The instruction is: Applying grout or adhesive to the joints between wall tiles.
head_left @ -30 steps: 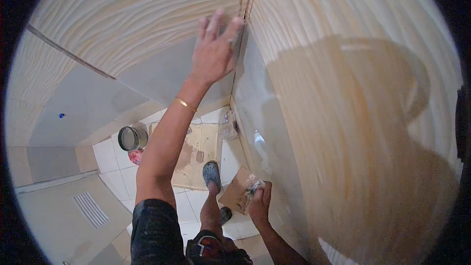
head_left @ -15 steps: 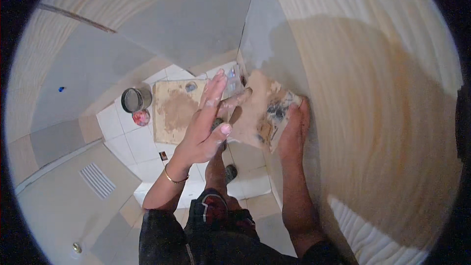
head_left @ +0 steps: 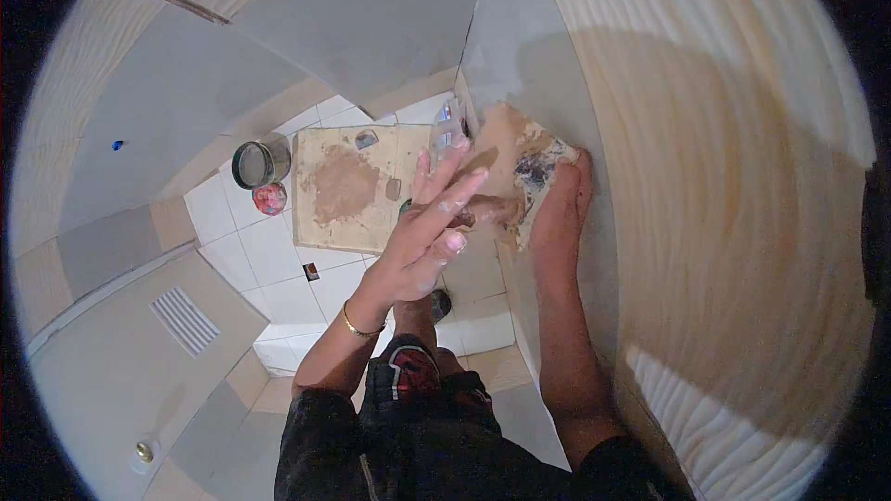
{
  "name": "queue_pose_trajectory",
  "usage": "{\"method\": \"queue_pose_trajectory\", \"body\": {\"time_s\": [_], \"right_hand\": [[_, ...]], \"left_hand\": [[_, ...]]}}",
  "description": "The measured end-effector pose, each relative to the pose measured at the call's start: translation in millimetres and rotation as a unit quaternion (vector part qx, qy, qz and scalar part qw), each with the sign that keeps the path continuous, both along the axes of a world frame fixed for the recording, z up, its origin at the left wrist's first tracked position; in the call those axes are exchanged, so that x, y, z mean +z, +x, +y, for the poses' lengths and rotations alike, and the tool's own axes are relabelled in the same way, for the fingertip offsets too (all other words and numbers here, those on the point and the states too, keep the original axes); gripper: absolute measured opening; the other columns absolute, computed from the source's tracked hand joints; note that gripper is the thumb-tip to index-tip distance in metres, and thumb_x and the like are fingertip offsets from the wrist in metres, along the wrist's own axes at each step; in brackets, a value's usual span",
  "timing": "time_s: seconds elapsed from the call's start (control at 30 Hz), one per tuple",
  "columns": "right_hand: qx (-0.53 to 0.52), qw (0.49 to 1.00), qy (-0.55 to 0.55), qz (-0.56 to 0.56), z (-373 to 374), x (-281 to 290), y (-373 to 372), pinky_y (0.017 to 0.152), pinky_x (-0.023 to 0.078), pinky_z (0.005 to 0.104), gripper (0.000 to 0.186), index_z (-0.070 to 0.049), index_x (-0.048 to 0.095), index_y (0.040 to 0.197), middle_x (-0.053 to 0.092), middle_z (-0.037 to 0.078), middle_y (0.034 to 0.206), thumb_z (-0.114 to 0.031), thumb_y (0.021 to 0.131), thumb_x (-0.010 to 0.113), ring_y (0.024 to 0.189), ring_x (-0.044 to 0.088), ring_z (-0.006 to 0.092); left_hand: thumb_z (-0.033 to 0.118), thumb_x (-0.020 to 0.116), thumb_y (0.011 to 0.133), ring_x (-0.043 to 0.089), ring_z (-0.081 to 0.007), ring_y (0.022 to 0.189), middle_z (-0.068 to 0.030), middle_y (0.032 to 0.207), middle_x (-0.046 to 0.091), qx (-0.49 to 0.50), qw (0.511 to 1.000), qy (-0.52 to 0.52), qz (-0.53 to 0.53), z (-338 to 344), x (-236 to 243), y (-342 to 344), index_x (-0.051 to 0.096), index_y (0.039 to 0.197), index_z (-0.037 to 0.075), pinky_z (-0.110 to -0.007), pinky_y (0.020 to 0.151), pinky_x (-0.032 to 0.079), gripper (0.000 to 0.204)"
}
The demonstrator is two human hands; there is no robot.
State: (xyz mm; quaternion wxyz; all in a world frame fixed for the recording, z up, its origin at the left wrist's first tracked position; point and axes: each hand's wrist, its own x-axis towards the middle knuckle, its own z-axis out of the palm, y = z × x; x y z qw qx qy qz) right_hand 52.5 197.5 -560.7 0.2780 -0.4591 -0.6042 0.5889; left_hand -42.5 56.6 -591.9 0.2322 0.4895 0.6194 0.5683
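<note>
A tan, roughly square piece of board, with ragged edges and a dark patch on its face, is held tilted close to the right wall. My right hand grips it along its right edge, thumb on the face and the other fingers mostly hidden behind. My left hand is open in front of the board's left side, fingers spread and smeared with pale paste. One blurred finger reaches toward the board's lower part; whether it touches cannot be made out. A thin bracelet circles my left wrist.
Below, a larger board with a brown paste smear lies on white tiles. An open can, a red round item and a clear plastic container stand around it. A wavy-patterned wall rises closely on the right.
My left hand has moved right, nearer the board, with its fingers now angled to the right. The board in my right hand has shifted slightly up and right and shows more tilted.
</note>
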Motion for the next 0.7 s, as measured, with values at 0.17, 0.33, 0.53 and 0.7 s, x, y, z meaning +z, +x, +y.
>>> {"method": "queue_pose_trajectory", "body": {"time_s": [0.17, 0.33, 0.53, 0.7], "right_hand": [[0.003, 0.998, -0.009, -0.056, 0.8, -29.0, 12.9, 0.102, 0.033, 0.0411, 0.041, 0.006, 0.042, 0.124, 0.046, 0.023, 0.122, -0.023, 0.097, 0.033, 0.113, 0.045, 0.0319], [-0.045, 0.995, 0.009, -0.088, -3.3, -55.8, 30.0, 0.092, 0.041, 0.0370, 0.037, 0.001, 0.049, 0.117, 0.052, 0.014, 0.113, -0.026, 0.096, 0.036, 0.103, 0.051, 0.0222], [-0.061, 0.984, -0.167, 0.009, -28.2, -85.6, 49.6, 0.085, 0.045, 0.0352, 0.027, -0.001, 0.049, 0.109, 0.053, 0.010, 0.100, -0.020, 0.095, 0.036, 0.092, 0.053, 0.0187], [0.005, 0.982, -0.188, -0.013, -36.7, -102.4, 72.8, 0.090, 0.043, 0.0355, 0.031, 0.002, 0.046, 0.118, 0.054, 0.016, 0.107, -0.018, 0.096, 0.038, 0.096, 0.053, 0.0231]], "left_hand": [[0.045, 0.038, 0.097, 0.031, -0.0322, 0.140, -0.0206, 0.146, 0.039, -0.005, 0.970, 0.064, -0.235, 3.9, 9.0, -7.7, 0.045, 0.138, -0.001, -0.047, 0.117, -0.003, 0.062], [0.026, 0.048, 0.096, 0.045, -0.0273, 0.129, -0.0191, 0.140, 0.046, 0.160, 0.963, 0.126, -0.177, 70.9, 24.3, -62.5, 0.031, 0.146, 0.000, -0.042, 0.109, 0.031, 0.058], [0.006, 0.055, 0.084, 0.040, -0.0342, 0.131, -0.0173, 0.132, 0.053, 0.303, 0.885, 0.224, 0.274, 207.2, 23.8, -153.7, 0.036, 0.143, 0.004, -0.053, 0.114, 0.015, 0.061], [0.002, 0.057, 0.075, 0.031, -0.0377, 0.137, -0.0146, 0.136, 0.051, 0.337, 0.783, 0.202, 0.482, 247.7, 10.3, -179.6, 0.035, 0.143, 0.007, -0.060, 0.113, 0.007, 0.072]]}}
